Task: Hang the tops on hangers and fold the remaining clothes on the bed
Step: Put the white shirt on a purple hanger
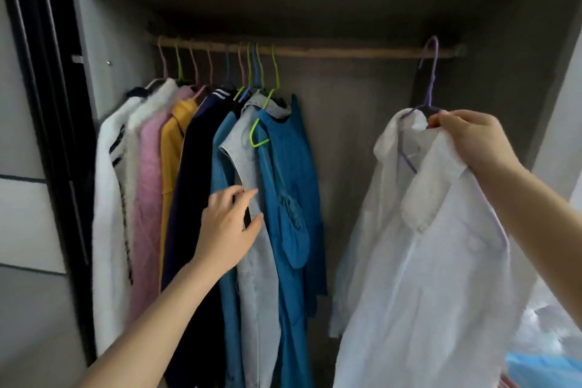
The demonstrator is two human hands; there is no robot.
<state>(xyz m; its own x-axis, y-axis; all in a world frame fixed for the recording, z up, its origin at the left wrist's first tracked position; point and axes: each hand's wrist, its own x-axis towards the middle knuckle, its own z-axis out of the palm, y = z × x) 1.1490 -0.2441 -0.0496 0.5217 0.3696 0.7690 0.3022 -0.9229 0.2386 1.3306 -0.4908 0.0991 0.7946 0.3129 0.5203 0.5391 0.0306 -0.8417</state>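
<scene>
We grip the white shirt [425, 261] on its purple hanger [430, 72] with our right hand [469, 138] at the rail's [346, 52] right end, our relaxed left hand [228, 230] touching a grey garment [255, 293]

We see a rough wooden rail [346, 52], thin smooth-coated hangers [274, 72], a fluffy white top [108, 198] and a thin, smooth white cloth shirt [441, 277].

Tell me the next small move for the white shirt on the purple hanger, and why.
Probably loosen the right hand and let go: the hook of the purple wire hanger already looks looped over the wooden rail, so the white collared shirt should hang unaided. The left hand touches the grey garment, well apart.
</scene>
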